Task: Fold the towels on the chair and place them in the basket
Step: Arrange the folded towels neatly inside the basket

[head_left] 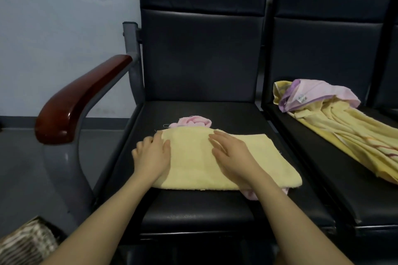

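A folded pale yellow towel (193, 163) lies flat on the black chair seat (193, 206). Pink cloth (191, 121) shows from under it at the back edge and at the front right corner. My left hand (151, 157) rests flat on the towel's left end, fingers straight. My right hand (231, 154) presses flat on the towel's middle, fingers spread. On the seat to the right lies an unfolded heap of a yellow towel (349, 135) with a pink and purple one (316, 94) on top. A woven basket (23, 243) sits on the floor at the bottom left.
A red-brown wooden armrest (79, 101) on a grey metal frame stands left of the seat. Black backrests rise behind both seats. A pale wall and grey floor fill the left side.
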### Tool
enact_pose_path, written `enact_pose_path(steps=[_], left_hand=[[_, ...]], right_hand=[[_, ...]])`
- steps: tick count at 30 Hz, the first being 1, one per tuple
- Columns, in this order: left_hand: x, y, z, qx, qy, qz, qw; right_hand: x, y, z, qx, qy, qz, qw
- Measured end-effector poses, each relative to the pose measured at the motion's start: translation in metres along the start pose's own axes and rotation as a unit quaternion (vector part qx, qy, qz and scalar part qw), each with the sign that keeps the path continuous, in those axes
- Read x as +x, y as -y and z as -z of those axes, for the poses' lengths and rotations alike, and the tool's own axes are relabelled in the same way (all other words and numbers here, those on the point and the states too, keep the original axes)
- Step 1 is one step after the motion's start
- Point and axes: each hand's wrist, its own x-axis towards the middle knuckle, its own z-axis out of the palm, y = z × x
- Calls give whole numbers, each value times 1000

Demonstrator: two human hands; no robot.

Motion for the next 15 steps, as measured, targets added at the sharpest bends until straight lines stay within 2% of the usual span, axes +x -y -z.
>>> enact_pose_path(steps=[2,4,9,12,15], left_hand=[[-1,9,1,24,22,18,999],[-1,13,-2,25,33,3,999],[2,13,-6,1,14,-27,1000],[1,13,-10,-75,12,-49,996],[2,15,-2,-180,-22,-58,982]], right_hand=[[2,3,-9,-10,3,26,1000],[4,-1,-15,-32,21,17,999],[2,-6,-19,-101,92,5,991],[-1,-6,-18,-127,116,2,985],[-1,-3,-19,-146,134,-2,980]])
